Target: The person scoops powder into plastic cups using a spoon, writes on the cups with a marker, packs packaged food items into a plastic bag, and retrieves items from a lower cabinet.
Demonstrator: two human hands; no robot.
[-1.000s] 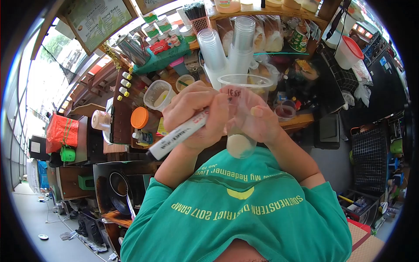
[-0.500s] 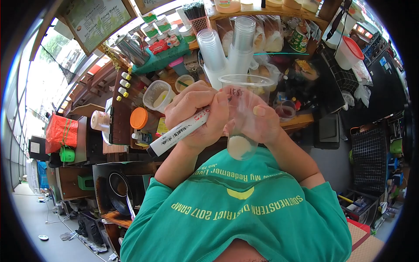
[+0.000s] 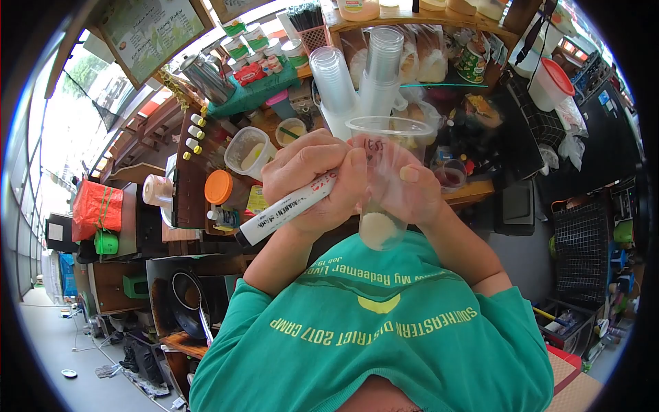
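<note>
My left hand (image 3: pixel 309 178) is closed around a white permanent marker (image 3: pixel 288 209), its dark end pointing down and left. The writing tip is hidden behind my fingers near the cup. A clear plastic cup (image 3: pixel 391 127) is upright in my right hand (image 3: pixel 412 192), whose fingers wrap round its side with the thumb in front. Dark handwritten letters, looking like "less", show below the cup's rim. Pale, whitish content (image 3: pixel 379 230) lies at the bottom of the cup. Just beyond the cup stand tall stacks of clear cups (image 3: pixel 383 62).
An open plastic tub (image 3: pixel 248 154) and an orange-lidded jar (image 3: pixel 219 186) stand to the left. Behind are a green-covered shelf (image 3: pixel 254 93) with small tubs and a pink basket of straws (image 3: pixel 314 36). A black pan (image 3: pixel 189 299) sits lower left; a red-lidded container (image 3: pixel 549 82) stands right.
My left hand and the marker have shifted slightly to the right along the cup. The cup has moved a little with my right hand; both grips stay the same.
</note>
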